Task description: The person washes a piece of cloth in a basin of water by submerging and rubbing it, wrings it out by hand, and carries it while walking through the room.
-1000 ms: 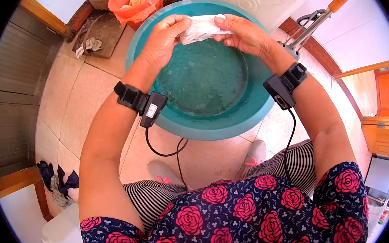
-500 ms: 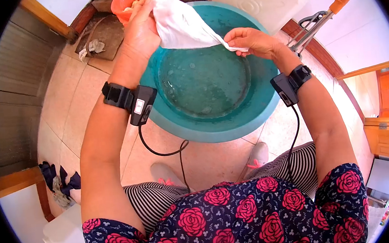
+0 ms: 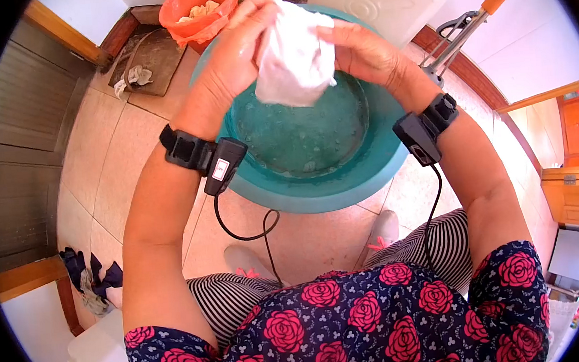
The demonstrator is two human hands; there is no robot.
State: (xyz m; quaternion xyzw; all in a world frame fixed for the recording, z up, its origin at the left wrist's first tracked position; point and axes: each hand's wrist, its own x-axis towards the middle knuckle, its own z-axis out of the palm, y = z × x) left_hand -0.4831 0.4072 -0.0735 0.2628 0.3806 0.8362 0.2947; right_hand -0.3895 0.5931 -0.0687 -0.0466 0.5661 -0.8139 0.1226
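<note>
Holds one white cloth (image 3: 296, 61) up in both hands, bunched, over the far half of one teal basin (image 3: 318, 202). Grips the cloth's left side with the left hand (image 3: 235, 52), fingers (image 3: 252, 10) bent and close on it, tips hidden behind the folds. Takes the right side in the right hand (image 3: 369, 55), with thumb laid across the front and other fingers mostly out of sight; cannot tell how tightly bent. Cannot make out what shape, spread flat. Hides part of the basin's far rim behind cloth and hands. Shows bubbly liquid (image 3: 300, 139) inside, of unclear depth. Wears two black wrist devices (image 3: 224, 166), one per arm. Shows two shoes (image 3: 383, 228), partly covered by striped trousers (image 3: 234, 297). Includes one orange bin (image 3: 199, 30) and one pale container (image 3: 384, 3), both cut off at the top.
</note>
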